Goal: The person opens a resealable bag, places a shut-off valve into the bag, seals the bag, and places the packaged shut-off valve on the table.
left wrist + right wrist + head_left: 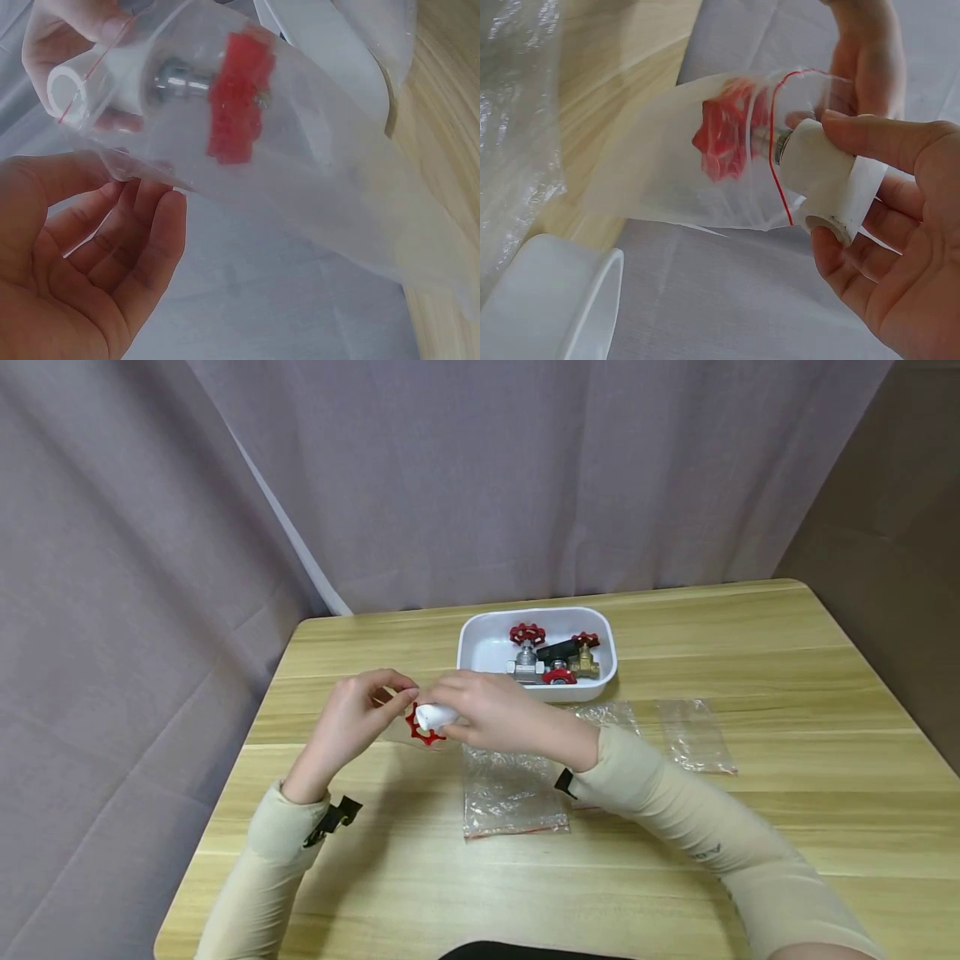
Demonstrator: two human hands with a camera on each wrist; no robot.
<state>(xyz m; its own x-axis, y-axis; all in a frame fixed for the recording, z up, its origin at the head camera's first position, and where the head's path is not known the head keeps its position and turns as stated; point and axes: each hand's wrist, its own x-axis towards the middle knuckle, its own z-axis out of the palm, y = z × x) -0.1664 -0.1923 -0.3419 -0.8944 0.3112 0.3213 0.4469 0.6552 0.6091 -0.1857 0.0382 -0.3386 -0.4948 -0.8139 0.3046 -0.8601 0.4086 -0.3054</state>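
Note:
My right hand (491,706) grips the white body of a valve (814,169) that has a red handwheel (731,131) on a metal stem. The handwheel end lies inside a clear zip bag (664,165) with a red seal line, while part of the white body sticks out at the bag's mouth. With thumb and fingertips, my left hand (97,247) pinches the edge of the bag at its mouth. In the head view both hands are above the table, left of the white tray, and the red wheel (426,732) shows between them.
Behind the hands stands a white tray (480,687) holding several valves with red wheels, one brass (585,664). Flat clear zip bags (517,797) lie on the wooden table, with another bag (696,735) farther right. A grey curtain hangs behind the table.

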